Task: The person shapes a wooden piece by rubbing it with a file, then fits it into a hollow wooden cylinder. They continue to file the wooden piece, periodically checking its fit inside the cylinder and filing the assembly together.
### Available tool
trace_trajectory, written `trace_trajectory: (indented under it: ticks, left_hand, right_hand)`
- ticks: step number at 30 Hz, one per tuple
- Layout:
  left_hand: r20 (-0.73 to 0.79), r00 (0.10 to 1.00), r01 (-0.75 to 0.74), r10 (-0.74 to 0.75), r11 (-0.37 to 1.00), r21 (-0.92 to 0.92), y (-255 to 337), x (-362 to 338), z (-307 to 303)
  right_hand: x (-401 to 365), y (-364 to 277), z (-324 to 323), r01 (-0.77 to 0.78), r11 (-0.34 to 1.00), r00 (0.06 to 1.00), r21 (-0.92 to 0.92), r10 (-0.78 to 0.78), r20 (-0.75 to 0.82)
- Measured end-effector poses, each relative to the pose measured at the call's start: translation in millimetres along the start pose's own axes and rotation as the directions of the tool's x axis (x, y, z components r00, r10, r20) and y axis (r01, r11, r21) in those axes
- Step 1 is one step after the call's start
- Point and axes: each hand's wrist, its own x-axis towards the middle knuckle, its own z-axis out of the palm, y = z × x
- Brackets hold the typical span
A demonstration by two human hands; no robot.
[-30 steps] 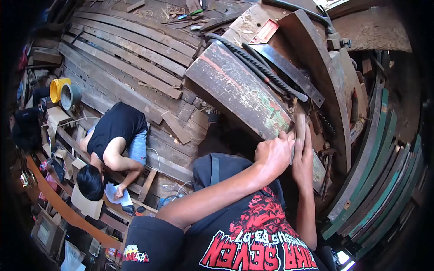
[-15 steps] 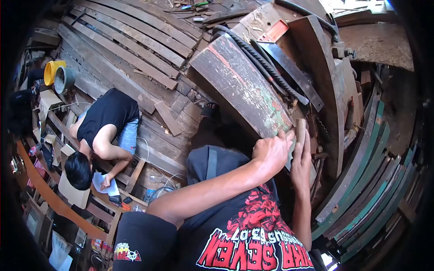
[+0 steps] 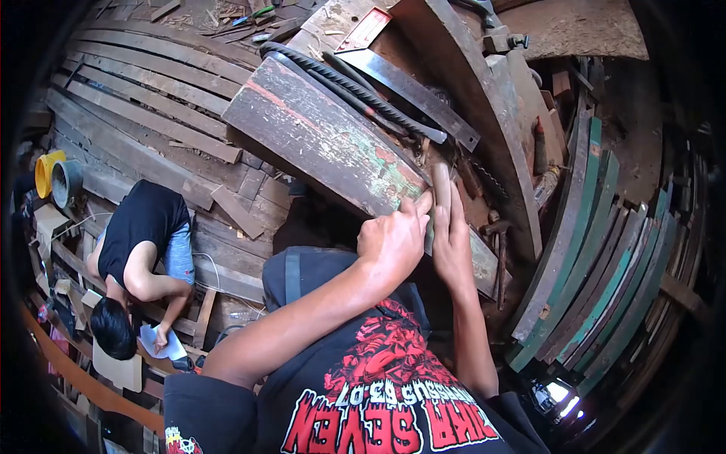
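My left hand (image 3: 392,238) is closed at the lower end of a thick, worn plank (image 3: 325,129) with flaking brown and green paint. What its fingers grip, if anything, is hidden. Right beside it, my right hand (image 3: 452,250) holds a round wooden handle (image 3: 441,185) between thumb and fingers, its blunt end pointing up and away from me. Whatever is attached to the handle's lower end cannot be seen. Along the plank's far side lie a dark twisted bar (image 3: 363,94) and a handsaw (image 3: 404,87) with a red-and-white grip.
A person (image 3: 147,242) in a black sleeveless top bends over a white paper at the left. Long boards (image 3: 151,83) cover the ground behind. Curved green and brown planks (image 3: 597,250) stand stacked at the right. A hammer (image 3: 497,234) lies near my right hand.
My view has turned, so the plank, saw and both hands sit further left in the picture. My hands keep about the same place at the plank's end, with the handle still held.
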Motion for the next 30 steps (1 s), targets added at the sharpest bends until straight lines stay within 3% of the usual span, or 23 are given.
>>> trace_trajectory:
  ticks: [1, 7, 11, 15, 19, 24, 27, 28, 30]
  left_hand:
    - [0.017, 0.999, 0.036, -0.036, 0.999, 0.012, -0.5, -0.1, 5.7]
    - [-0.016, 0.999, 0.029, -0.028, 0.999, 0.044, 2.0, -3.3, 11.2]
    - [-0.045, 0.999, 0.014, -0.008, 0.989, 0.149, 5.4, -7.0, 15.0]
    - [-0.033, 0.999, 0.018, -0.011, 0.977, 0.211, 7.8, -8.6, 21.2]
    - [-0.035, 0.999, 0.029, -0.017, 0.931, 0.363, 10.3, -8.0, 27.0]
    - [-0.056, 0.998, 0.017, 0.009, 0.897, 0.442, 15.0, -9.4, 30.3]
    - [-0.081, 0.997, 0.043, 0.002, 0.836, 0.547, 11.7, -7.5, 42.1]
    - [-0.085, 0.996, 0.052, -0.003, 0.815, 0.577, 11.9, -8.3, 45.5]
    - [-0.076, 0.997, 0.032, 0.014, 0.821, 0.57, 10.9, -11.6, 49.7]
  right_hand:
    - [-10.1, 1.7, -2.3, 0.011, 0.996, 1.0, -0.086, -0.01, 0.007]
    - [14.3, 0.7, 0.1, -0.113, 0.993, 0.994, -0.021, 0.113, 0.0]
    - [-10.2, 2.3, -7.5, 0.031, 0.996, 0.999, -0.083, -0.028, 0.04]
    - [18.9, 6.2, -3.2, -0.05, 0.998, 0.998, -0.047, 0.052, 0.031]
    - [-15.8, -6.4, -14.8, 0.02, 0.993, 0.996, -0.116, -0.01, 0.084]
    - [11.5, -27.0, -10.0, -0.219, 0.964, 0.971, -0.149, 0.23, 0.061]
    - [-18.0, -24.7, -12.4, -0.056, 0.987, 0.991, -0.148, 0.073, 0.108]
    - [-20.2, -24.3, -12.0, -0.115, 0.982, 0.986, -0.151, 0.132, 0.105]
    - [-2.8, -1.3, -7.1, -0.094, 0.981, 0.995, -0.169, 0.099, 0.02]
